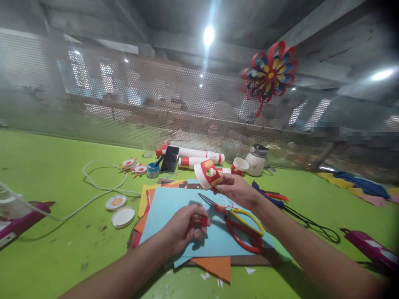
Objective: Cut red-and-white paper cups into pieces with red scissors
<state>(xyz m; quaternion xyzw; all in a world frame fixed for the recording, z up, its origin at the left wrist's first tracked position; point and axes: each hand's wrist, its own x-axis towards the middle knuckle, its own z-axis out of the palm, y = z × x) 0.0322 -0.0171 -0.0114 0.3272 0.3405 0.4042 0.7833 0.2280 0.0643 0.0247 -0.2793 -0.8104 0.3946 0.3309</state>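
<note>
My right hand (pixel 235 187) grips a red and white paper cup (pixel 202 173) by its lower edge, tilted above the paper stack. A notch or opening shows in the cup's side. Between the curled fingers of my left hand (pixel 190 228) is a small red piece (pixel 204 221), too small to identify. Both hands are over light blue paper sheets (pixel 168 207). Scissors (pixel 224 209) with a yellow and a red handle lie on the sheets between my hands, blades apart and pointing away to the left.
Behind the paper are a phone (pixel 170 159), a blue jar (pixel 153 170), white rolled tubes (pixel 196 154), another paper cup (pixel 239 166) and a white jug (pixel 256 162). Two white discs (pixel 123 217) and a white cable (pixel 93 192) lie left. Purple glue guns (pixel 370 248) rest at both sides.
</note>
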